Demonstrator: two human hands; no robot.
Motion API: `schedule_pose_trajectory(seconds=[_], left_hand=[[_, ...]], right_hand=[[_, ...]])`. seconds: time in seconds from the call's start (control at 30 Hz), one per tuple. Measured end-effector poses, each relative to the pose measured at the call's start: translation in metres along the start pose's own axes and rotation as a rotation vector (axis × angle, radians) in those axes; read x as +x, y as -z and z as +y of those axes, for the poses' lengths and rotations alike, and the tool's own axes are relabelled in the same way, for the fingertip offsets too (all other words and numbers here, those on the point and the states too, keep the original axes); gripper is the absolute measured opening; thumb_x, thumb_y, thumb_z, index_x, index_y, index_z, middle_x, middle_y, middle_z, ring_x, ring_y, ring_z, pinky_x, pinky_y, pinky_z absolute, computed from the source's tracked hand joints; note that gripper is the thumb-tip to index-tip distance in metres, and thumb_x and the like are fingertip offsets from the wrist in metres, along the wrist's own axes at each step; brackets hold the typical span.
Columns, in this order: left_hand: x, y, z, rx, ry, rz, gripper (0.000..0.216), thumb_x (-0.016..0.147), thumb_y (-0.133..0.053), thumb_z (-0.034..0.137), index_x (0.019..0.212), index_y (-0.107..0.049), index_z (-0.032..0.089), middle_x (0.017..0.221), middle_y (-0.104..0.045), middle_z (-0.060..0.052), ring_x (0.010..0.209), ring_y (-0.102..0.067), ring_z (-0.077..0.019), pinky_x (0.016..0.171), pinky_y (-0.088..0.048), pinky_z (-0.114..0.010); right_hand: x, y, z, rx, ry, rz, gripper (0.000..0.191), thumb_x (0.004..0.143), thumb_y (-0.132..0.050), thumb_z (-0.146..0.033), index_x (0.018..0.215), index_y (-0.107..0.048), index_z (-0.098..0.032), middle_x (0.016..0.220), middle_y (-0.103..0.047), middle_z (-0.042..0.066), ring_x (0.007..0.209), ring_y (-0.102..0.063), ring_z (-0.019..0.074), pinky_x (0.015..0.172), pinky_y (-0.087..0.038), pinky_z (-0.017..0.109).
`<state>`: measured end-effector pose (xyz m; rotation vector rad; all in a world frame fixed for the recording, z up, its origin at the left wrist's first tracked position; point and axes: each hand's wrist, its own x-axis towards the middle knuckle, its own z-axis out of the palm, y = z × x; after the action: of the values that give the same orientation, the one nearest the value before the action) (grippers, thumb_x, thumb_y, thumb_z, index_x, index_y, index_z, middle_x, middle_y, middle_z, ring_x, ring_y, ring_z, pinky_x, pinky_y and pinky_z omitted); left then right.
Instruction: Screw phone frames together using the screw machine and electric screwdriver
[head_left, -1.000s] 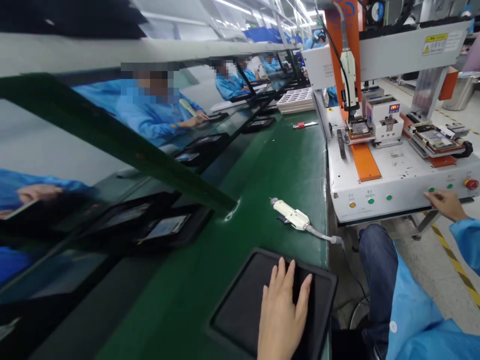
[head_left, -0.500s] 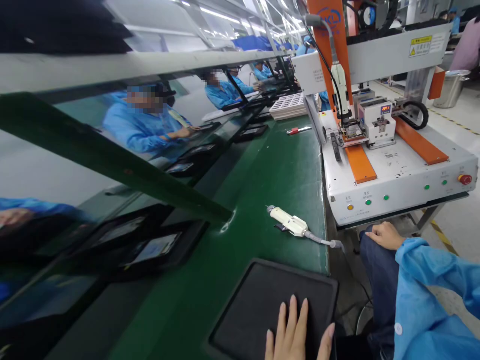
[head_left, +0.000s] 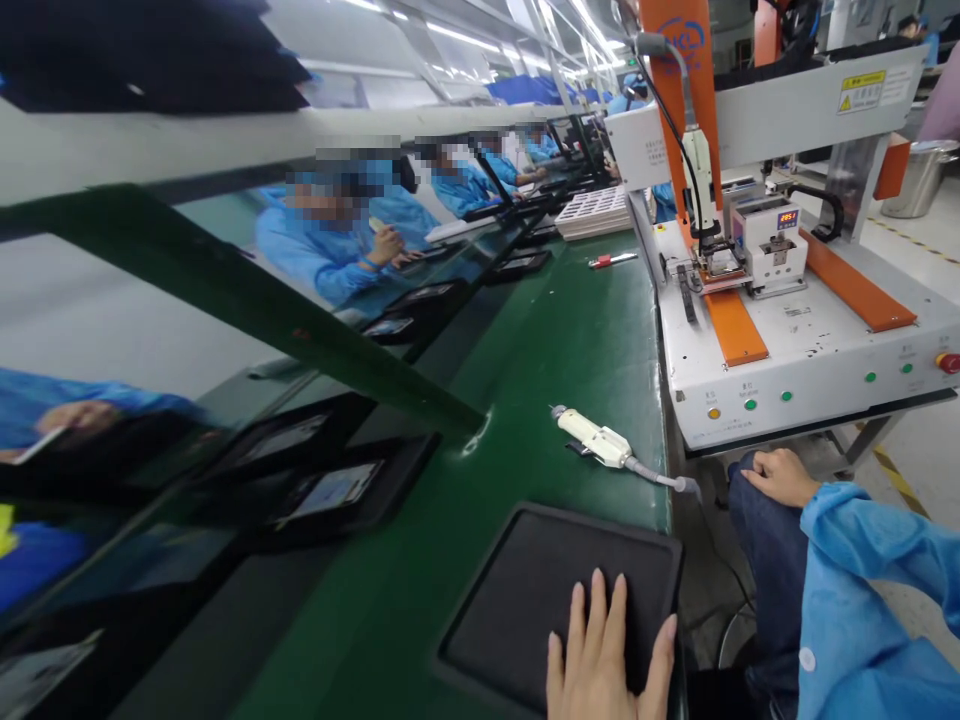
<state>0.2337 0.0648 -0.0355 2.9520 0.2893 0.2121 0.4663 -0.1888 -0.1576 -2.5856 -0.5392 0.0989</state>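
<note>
My left hand [head_left: 598, 655] lies with fingers spread on a black, shallow-rimmed tray [head_left: 517, 610] at the near edge of the green bench. The hand covers part of the tray's near right side; the rest of its surface looks bare. My right hand [head_left: 781, 478] rests on my knee below the machine, fingers loosely bent and holding nothing. Between the tray and the machine lies a cream electric screwdriver [head_left: 596, 438], its bit pointing to the far left and its grey cable running off the bench edge. Neither hand touches it.
A white and orange bench machine [head_left: 810, 340] stands to the right, with buttons along its front. A slanted green post [head_left: 300, 330] crosses the left. Black trays with devices [head_left: 337, 492] line the left side. Farther off are stacked white trays [head_left: 596, 212], a red-handled tool [head_left: 611, 260] and co-workers.
The view has swung slightly left, shifting the scene rightward. My left hand stays on the tray and my right on the knee. A co-worker across the bench has raised a hand with a light-coloured tool.
</note>
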Motion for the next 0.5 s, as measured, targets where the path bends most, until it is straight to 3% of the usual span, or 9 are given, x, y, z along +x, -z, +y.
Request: schedule_pose_trajectory(seconds=[0.5], left_hand=[[-0.0015, 0.0043, 0.0105, 0.007, -0.037, 0.060, 0.060, 0.091, -0.048, 0.049, 0.143, -0.044, 0.019, 0.150, -0.040, -0.012, 0.141, -0.032, -0.0344, 0.108, -0.037, -0.058]], right_hand=[[-0.0003, 0.0060, -0.0022, -0.031, -0.027, -0.025, 0.028, 0.084, -0.058, -0.042, 0.067, -0.059, -0.019, 0.059, -0.060, 0.001, 0.060, -0.056, 0.0153, 0.058, -0.030, 0.024]])
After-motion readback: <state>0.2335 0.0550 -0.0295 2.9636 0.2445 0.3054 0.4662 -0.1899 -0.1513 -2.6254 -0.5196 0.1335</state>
